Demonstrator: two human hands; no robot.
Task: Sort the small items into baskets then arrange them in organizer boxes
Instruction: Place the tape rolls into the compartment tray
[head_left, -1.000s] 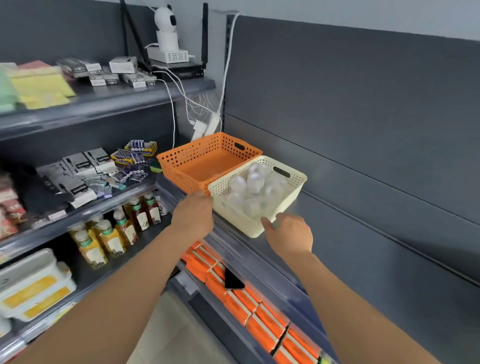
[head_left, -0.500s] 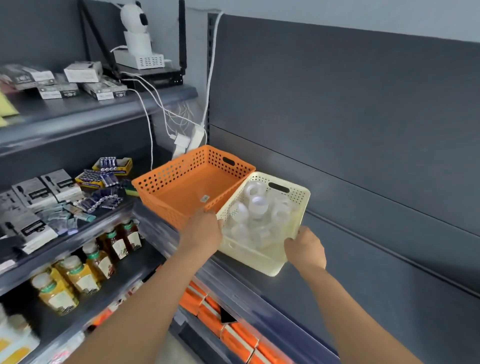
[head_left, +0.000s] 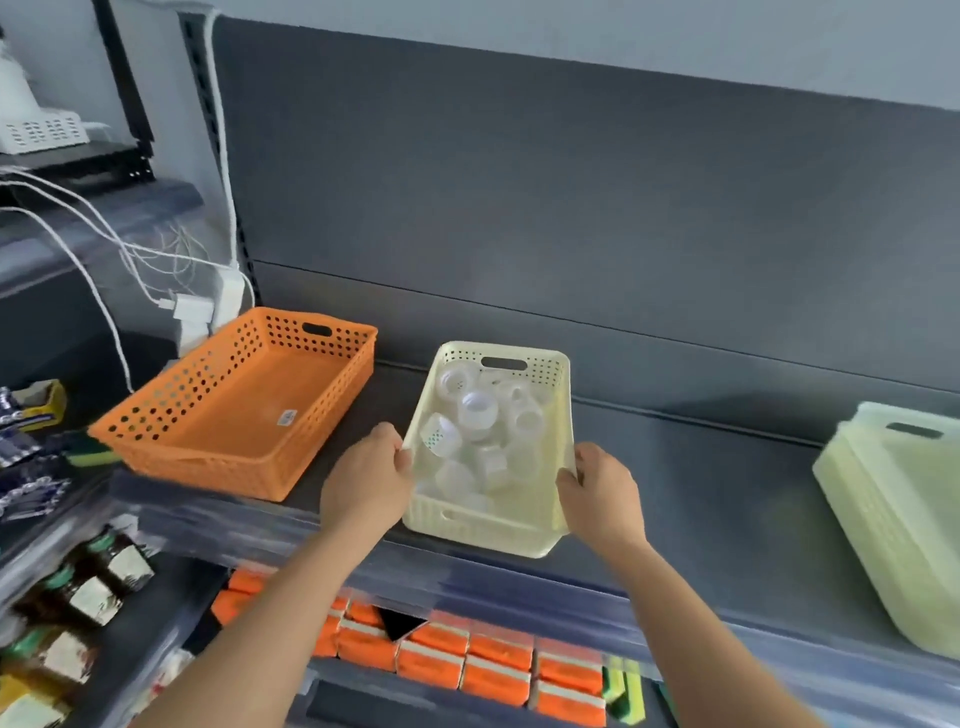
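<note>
A cream perforated basket (head_left: 519, 527) sits on the dark grey shelf (head_left: 701, 499), filled with several clear tape rolls (head_left: 478, 410). My left hand (head_left: 366, 483) grips its left rim and my right hand (head_left: 602, 491) grips its right rim, near the front corners. An orange perforated basket (head_left: 171, 410) stands to the left, apart from the cream one, holding nothing but a small sticker on its floor.
A stack of pale cream baskets (head_left: 904, 514) lies at the shelf's right end. White cables and chargers (head_left: 192, 306) hang at the back left. Bottles (head_left: 93, 592) stand lower left; orange packs (head_left: 467, 660) line the shelf below. Batteries (head_left: 31, 405) lie at far left.
Both hands took hold of the cream basket and slid it right, away from the orange basket, turning it square to me. The view swung right, revealing the basket stack.
</note>
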